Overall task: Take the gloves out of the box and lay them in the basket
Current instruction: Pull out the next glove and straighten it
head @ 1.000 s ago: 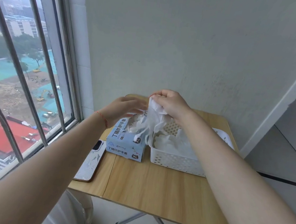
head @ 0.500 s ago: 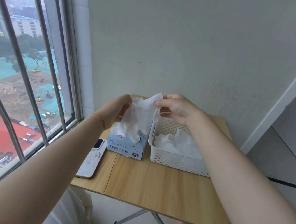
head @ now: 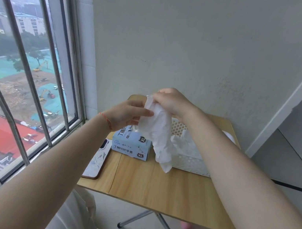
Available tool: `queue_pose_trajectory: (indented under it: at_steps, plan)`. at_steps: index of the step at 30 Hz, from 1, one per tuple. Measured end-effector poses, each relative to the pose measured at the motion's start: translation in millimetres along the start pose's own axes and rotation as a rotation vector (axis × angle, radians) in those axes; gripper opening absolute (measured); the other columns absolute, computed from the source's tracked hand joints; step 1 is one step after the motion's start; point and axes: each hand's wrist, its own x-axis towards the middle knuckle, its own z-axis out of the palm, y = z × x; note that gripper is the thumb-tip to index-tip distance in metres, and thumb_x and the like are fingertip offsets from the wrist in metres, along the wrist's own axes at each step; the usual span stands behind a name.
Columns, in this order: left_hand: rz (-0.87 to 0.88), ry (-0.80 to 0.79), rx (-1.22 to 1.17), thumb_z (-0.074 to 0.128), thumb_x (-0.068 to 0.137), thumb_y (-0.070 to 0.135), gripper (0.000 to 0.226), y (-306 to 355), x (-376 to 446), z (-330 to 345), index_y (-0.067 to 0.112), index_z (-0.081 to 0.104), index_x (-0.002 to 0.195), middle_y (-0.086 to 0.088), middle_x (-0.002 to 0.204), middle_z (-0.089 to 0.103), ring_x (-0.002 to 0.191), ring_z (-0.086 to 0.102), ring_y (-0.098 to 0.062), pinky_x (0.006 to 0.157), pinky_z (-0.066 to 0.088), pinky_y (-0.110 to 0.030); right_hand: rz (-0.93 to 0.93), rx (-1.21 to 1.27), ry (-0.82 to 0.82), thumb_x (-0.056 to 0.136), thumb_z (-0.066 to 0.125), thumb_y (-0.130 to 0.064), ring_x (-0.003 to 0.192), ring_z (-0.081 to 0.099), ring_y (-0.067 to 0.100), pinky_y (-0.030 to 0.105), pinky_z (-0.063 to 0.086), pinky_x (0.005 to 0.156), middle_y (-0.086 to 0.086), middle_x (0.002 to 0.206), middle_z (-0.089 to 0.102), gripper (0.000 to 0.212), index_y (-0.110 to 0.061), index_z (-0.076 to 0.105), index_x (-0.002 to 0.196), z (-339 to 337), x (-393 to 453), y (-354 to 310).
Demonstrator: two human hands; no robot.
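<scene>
Both hands pinch one white glove hanging above the box: right hand at its cuff, left hand beside. Several gloves already lie in the basket; more remain boxed.

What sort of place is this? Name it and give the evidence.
Probably a narrow room or enclosed balcony high in a city building: the barred window looks down on rooftops and a construction site, and a small folding table stands against a plain wall.

The wooden worktop, lower centre of the frame, carries a phone at its left edge, a blue glove box and a white basket further back.
</scene>
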Motion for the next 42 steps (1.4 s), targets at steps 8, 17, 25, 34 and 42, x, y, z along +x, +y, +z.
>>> queue_pose_trajectory:
  at_steps: [8,17,25,34,42]
  plan:
    - [-0.217,-0.093,0.073,0.074,0.084,0.017,0.039,-21.7,-9.4,-15.0,-0.004,0.066,0.116,-0.017,0.116,0.069,0.108,0.066,-0.032,0.097,0.052,-0.042,0.003,0.015,0.114,0.080,0.048,-0.022,0.061,0.029,0.018,0.028,0.023,0.053,-0.003,0.064,0.029,0.023,-0.022,0.031,0.064,6.0,7.8,-0.7]
    - [-0.212,0.154,-0.290,0.060,0.092,0.020,0.022,-26.8,-10.1,-40.2,0.010,0.069,0.074,-0.005,0.075,0.066,0.071,0.063,-0.022,0.076,0.052,-0.032,0.232,0.300,0.165,0.090,0.043,-0.008,0.052,0.042,0.019,0.020,0.037,0.050,0.003,0.064,0.043,0.014,-0.013,0.049,0.078,9.4,21.7,19.0]
    - [-0.345,0.228,0.515,0.059,0.091,0.031,0.023,-8.6,49.8,4.1,0.008,0.066,0.091,-0.006,0.081,0.063,0.068,0.056,-0.021,0.061,0.043,-0.028,0.534,0.414,0.227,0.089,0.029,0.003,0.047,0.032,0.014,0.013,0.023,0.042,0.005,0.060,0.040,0.030,-0.012,0.040,0.066,-19.6,11.0,75.9]
    - [-0.233,0.050,1.062,0.059,0.088,0.026,0.019,-14.0,117.2,87.4,0.012,0.062,0.076,-0.007,0.078,0.059,0.077,0.058,-0.028,0.068,0.045,-0.032,0.658,0.220,0.308,0.092,0.033,0.003,0.057,0.032,0.016,0.024,0.025,0.046,0.006,0.072,0.043,0.023,-0.008,0.053,0.091,-69.5,-21.5,142.1]
    - [-0.114,0.128,1.253,0.061,0.086,0.026,0.022,-49.8,138.9,130.8,0.024,0.067,0.108,-0.001,0.112,0.064,0.090,0.062,-0.024,0.065,0.048,-0.029,0.638,-0.185,0.316,0.095,0.039,0.002,0.089,0.056,0.024,0.032,0.045,0.068,0.018,0.121,0.057,0.062,0.006,0.011,0.151,-80.5,-29.2,194.0]
